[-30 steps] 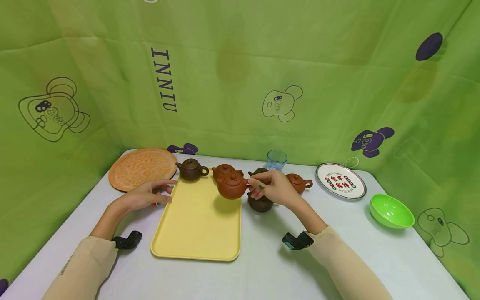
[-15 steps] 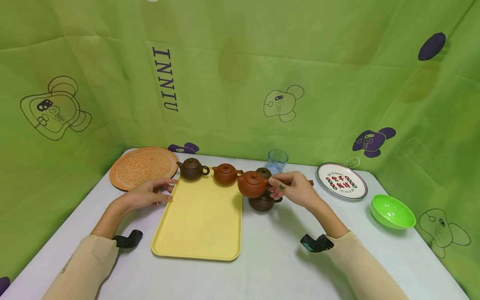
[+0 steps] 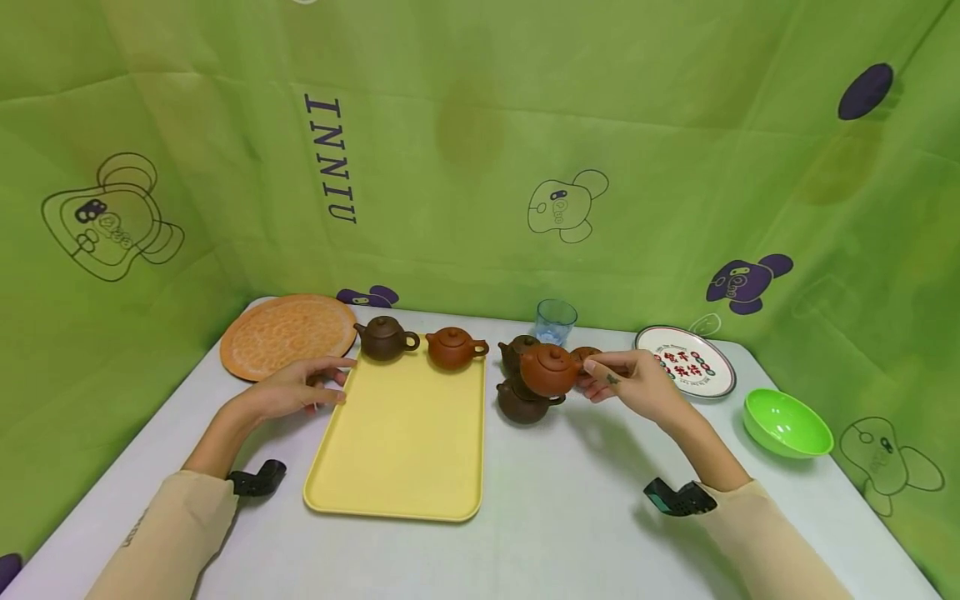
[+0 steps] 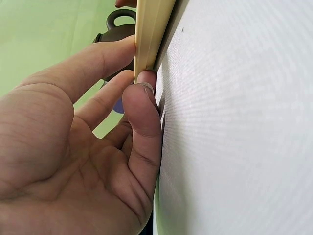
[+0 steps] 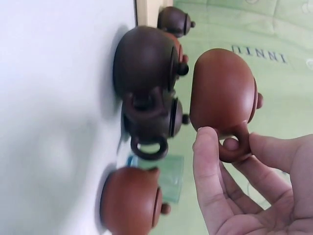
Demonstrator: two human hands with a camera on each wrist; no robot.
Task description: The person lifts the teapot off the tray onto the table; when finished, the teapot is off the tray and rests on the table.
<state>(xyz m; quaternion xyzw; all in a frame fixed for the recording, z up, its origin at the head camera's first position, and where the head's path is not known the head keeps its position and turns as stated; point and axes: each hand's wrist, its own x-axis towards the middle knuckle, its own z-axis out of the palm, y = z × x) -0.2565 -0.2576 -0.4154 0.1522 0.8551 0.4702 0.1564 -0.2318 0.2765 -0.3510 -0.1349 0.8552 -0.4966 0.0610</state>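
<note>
My relaxed left hand (image 3: 285, 390) touches the yellow plastic tray (image 3: 397, 454) bearing two clay teapots (image 3: 383, 342), brown and russet; my right hand (image 3: 637, 385) pinches another russet teapot (image 3: 551, 371) midair, and three teapots (image 3: 521, 407) stand outside.

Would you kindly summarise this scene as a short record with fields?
Held teapot: red-brown, raised above the table
Right hand: pinches that teapot's handle
Left hand: touches the left edge of the yellow tray
On tray: dark teapot, red-brown teapot
Right of tray: near dark teapot, far dark teapot, other red-brown teapot
Elsewhere: orange disc, blue glass, white plate, green bowl
</note>
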